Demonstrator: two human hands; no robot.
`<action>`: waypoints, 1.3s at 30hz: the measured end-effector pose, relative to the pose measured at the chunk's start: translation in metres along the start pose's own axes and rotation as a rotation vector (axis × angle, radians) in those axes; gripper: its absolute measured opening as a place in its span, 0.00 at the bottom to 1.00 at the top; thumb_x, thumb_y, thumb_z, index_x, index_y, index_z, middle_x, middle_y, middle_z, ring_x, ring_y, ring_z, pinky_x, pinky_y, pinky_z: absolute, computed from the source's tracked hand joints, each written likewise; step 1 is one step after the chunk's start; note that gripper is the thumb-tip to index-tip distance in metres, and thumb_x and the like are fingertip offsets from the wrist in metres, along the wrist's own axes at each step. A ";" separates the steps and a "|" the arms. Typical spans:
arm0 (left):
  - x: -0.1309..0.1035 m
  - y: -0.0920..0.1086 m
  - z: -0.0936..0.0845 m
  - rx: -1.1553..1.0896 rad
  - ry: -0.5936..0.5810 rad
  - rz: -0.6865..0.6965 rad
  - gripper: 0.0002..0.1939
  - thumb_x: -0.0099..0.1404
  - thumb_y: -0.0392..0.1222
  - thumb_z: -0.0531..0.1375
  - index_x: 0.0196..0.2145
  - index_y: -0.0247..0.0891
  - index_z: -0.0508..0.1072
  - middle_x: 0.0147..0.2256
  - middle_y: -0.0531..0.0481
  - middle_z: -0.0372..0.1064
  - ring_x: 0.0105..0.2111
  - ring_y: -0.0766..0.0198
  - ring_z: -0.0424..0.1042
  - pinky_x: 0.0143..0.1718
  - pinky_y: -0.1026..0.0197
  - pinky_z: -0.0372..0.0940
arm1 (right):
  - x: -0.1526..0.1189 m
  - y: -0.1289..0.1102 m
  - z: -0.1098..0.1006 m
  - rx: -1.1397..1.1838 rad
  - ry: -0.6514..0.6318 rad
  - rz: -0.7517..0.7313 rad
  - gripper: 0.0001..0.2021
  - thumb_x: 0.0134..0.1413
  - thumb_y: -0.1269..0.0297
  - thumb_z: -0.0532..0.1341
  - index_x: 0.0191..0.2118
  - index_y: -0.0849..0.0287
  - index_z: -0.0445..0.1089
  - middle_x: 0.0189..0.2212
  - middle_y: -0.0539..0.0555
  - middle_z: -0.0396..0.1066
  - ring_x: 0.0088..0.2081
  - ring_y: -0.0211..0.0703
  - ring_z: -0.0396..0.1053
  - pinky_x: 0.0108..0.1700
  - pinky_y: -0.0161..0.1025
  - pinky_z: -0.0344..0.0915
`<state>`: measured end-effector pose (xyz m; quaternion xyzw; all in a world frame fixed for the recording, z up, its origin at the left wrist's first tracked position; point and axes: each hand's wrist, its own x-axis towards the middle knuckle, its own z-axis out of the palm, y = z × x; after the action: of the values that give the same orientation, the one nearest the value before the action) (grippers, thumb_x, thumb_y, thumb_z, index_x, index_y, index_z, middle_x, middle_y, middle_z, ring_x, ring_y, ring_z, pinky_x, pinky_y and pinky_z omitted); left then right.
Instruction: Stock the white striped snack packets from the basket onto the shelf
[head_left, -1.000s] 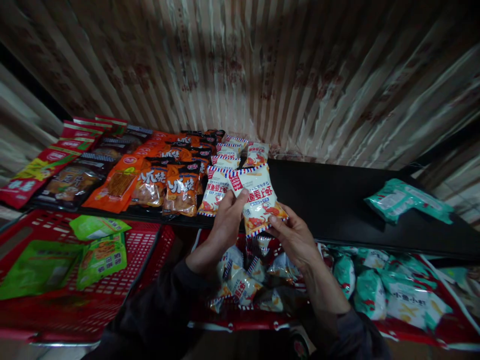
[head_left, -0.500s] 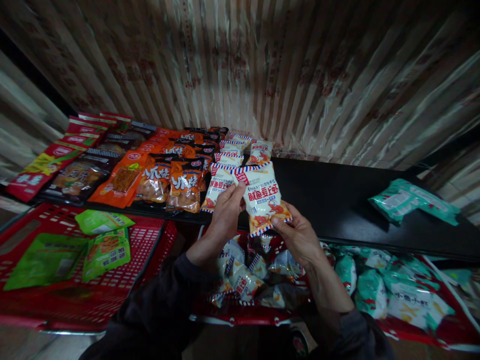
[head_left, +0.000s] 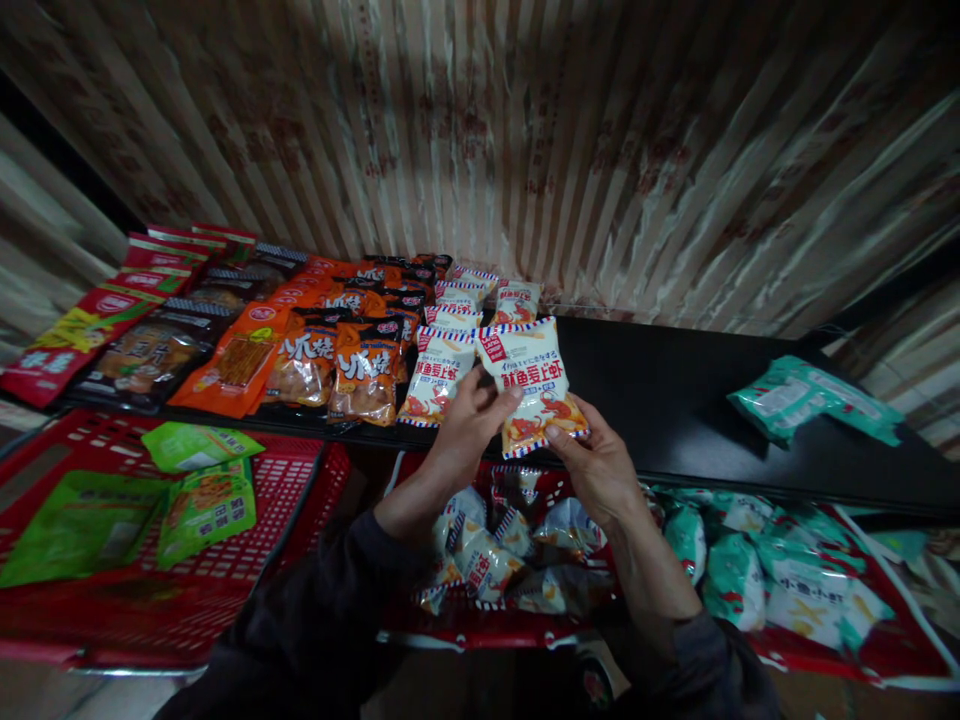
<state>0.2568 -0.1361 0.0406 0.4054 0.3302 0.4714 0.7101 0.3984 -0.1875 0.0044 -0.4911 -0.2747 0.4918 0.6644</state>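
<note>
Hands meet over the front edge of the black shelf (head_left: 675, 400) in the head view, the only one we have. Our left hand (head_left: 465, 435) pinches the lower left corner of a white snack packet (head_left: 534, 385) with red print and a striped border, thumb on its face; our right hand (head_left: 596, 470) closes on the lower right corner. The packet hangs tilted just above the shelf's front edge, beside the row of like packets (head_left: 442, 375) lying toward the shelf's left half.

Further left lie orange packets (head_left: 364, 375), then dark and red ones out to the left end. A teal packet (head_left: 814, 400) sits alone near the right end. Below the front edge we see a red basket (head_left: 300, 500) with green packets (head_left: 206, 505), a middle basket of more white packets (head_left: 487, 565), and teal packets (head_left: 750, 570) at the right.

As we judge it, the grip is only on two corners, so the puffy packet could slip and drop into the basket below, or swing into the neighbouring row and knock it askew.

Light is dim; we cannot read the print on most packets. Our sleeves hide part of the middle basket, the right basket is cut off by the frame, and the back packets blur together.
</note>
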 end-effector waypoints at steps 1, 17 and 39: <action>0.000 -0.003 0.001 -0.003 -0.003 -0.003 0.26 0.58 0.44 0.67 0.52 0.37 0.67 0.49 0.40 0.75 0.48 0.51 0.75 0.49 0.48 0.69 | 0.000 0.000 0.000 0.012 0.015 -0.007 0.29 0.34 0.63 0.76 0.47 0.51 0.73 0.40 0.48 0.79 0.41 0.45 0.75 0.54 0.49 0.68; -0.002 -0.017 0.003 0.076 -0.034 0.041 0.21 0.57 0.44 0.67 0.46 0.35 0.71 0.45 0.40 0.77 0.44 0.54 0.77 0.51 0.48 0.68 | 0.001 -0.015 -0.011 -0.137 -0.069 -0.060 0.23 0.46 0.50 0.71 0.47 0.53 0.74 0.46 0.54 0.78 0.48 0.50 0.74 0.54 0.48 0.68; -0.018 -0.033 0.004 0.935 -0.284 0.184 0.22 0.60 0.45 0.62 0.52 0.39 0.74 0.50 0.41 0.75 0.47 0.49 0.74 0.51 0.51 0.65 | 0.009 -0.031 -0.028 -0.602 0.200 -0.545 0.02 0.45 0.59 0.71 0.26 0.46 0.79 0.30 0.47 0.78 0.41 0.48 0.74 0.67 0.60 0.43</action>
<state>0.2671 -0.1614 0.0142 0.7681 0.3693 0.2737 0.4457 0.4367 -0.1911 0.0214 -0.6181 -0.4602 0.1455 0.6205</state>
